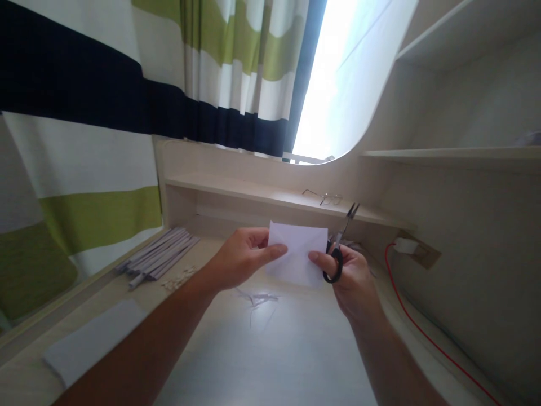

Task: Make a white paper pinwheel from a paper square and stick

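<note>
A white square of paper is held up above the desk between both hands. My left hand pinches its left edge, the thumb lying across the front. My right hand grips the right edge with the thumb in front. Hooked on that same hand is a pair of scissors with black handles, its blades pointing up and a little apart. Below the paper, thin paper scraps lie on the desk.
At the left lie a bundle of rolled paper sticks, small pale bits and a stack of white paper. Eyeglasses rest on the back shelf. A red cable runs down the right side from a white plug.
</note>
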`<state>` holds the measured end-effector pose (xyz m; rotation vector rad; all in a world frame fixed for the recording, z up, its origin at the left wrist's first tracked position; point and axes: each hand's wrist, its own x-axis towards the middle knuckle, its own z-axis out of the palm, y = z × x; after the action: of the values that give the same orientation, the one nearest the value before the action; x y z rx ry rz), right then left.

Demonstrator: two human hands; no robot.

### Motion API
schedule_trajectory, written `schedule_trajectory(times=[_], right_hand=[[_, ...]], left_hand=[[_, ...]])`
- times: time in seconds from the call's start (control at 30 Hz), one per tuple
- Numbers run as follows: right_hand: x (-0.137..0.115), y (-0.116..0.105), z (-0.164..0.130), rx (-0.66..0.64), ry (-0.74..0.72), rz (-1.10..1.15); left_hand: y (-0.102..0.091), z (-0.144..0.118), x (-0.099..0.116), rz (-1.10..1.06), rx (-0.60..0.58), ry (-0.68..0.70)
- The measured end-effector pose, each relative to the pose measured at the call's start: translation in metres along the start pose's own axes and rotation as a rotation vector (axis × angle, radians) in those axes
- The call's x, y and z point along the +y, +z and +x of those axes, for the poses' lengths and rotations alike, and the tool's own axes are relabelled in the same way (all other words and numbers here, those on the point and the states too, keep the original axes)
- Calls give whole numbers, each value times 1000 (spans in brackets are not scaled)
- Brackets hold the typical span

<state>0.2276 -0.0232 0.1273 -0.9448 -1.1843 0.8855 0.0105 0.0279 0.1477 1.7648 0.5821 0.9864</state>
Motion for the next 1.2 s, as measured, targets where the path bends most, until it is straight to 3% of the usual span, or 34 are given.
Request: schedule_trajectory(times=[0.1, 0.23, 0.37, 0.5, 0.63, 0.8, 0.97, 1.2], right_hand=[[2, 2, 0, -6, 4, 79], [3, 1, 0, -7, -20, 5], [0, 0, 0, -40, -29, -133], [-10, -5, 1, -179, -18, -244], [-20, -11, -1, -411, 90, -396], [-26, -9, -10, -584, 203, -439], [-30, 1, -19, -609, 235, -456], [-24, 3, -21, -593, 245, -455]], left_hand=[[6, 1, -3, -58, -80, -50], [9, 2, -4, -39, 15, -4], [4, 2, -4, -30, 38, 10], [-9, 0, 0, -19, 165, 60], [-22, -5, 9, -27, 306, 112], [-25, -10, 19, -22, 384, 163], [-23, -16, 22, 7, 445, 221], [-22, -18, 23, 33, 407, 223]])
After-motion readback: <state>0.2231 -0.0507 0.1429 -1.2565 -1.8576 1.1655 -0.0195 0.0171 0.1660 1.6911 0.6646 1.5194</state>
